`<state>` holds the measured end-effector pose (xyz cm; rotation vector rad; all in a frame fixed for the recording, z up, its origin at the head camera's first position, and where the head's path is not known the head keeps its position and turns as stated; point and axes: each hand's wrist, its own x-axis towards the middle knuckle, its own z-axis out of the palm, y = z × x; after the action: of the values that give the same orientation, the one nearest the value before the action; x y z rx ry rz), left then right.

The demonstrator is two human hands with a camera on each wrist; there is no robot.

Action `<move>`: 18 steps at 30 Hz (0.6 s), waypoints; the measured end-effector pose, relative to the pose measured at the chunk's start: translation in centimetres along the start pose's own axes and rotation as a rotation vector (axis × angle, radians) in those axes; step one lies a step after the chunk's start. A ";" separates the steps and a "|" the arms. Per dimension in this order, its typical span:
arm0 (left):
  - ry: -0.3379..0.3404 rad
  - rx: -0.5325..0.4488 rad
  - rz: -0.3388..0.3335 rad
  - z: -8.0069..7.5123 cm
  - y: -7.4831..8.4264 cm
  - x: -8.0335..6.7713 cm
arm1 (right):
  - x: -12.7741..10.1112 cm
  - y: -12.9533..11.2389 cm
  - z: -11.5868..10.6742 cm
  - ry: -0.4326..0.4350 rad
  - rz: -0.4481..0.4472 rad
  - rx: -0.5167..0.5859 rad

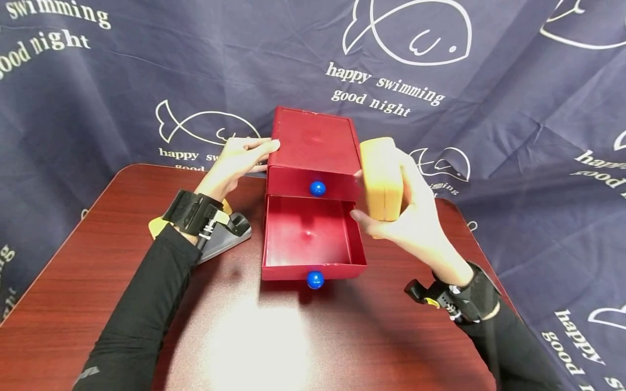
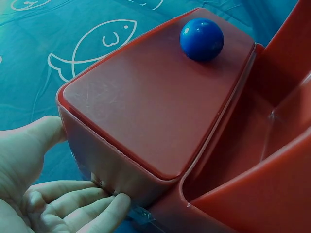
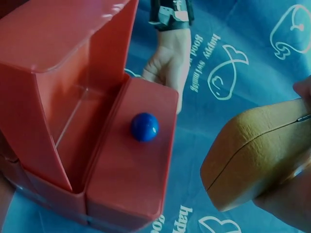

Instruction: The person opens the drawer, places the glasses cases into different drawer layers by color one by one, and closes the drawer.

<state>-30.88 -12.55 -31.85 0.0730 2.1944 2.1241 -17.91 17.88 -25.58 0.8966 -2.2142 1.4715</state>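
Note:
A red two-drawer box (image 1: 313, 142) with blue knobs stands on the table. Its upper drawer (image 2: 146, 102) is closed; the lower drawer (image 1: 313, 271) is pulled out, and its bare floor shows. My left hand (image 1: 239, 163) rests against the box's left side, thumb at the top edge and fingers extended along the side wall, seen closer in the left wrist view. To the right of the box, my right hand (image 1: 415, 212) grips a yellow case (image 1: 383, 179) with rounded corners and a seam, held up beside the upper drawer. Part of the case covers the right fingers.
A grey and yellow object (image 1: 222, 244) lies on the table (image 1: 98, 260) under my left wrist, partly hidden by it. Behind the table hangs a dark blue curtain (image 1: 293, 54) with white fish and lettering. Light glares off the tabletop in front of the drawer.

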 end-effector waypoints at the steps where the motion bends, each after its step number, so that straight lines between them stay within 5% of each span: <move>1: 0.001 -0.001 0.001 0.0 0.0 0.0 | 0.1 0.1 0.3 -0.010 0.006 -0.007; 10: 0.010 -0.038 -0.012 0.1 0.1 -0.1 | 1.0 1.4 2.5 -0.149 -0.011 -0.020; 18: 0.016 -0.014 -0.017 0.1 0.1 0.0 | 2.1 2.1 3.7 -0.284 -0.053 -0.160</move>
<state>-30.83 -12.46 -31.73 0.0356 2.1810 2.1378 -20.60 14.41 -27.35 1.1606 -2.4452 1.1847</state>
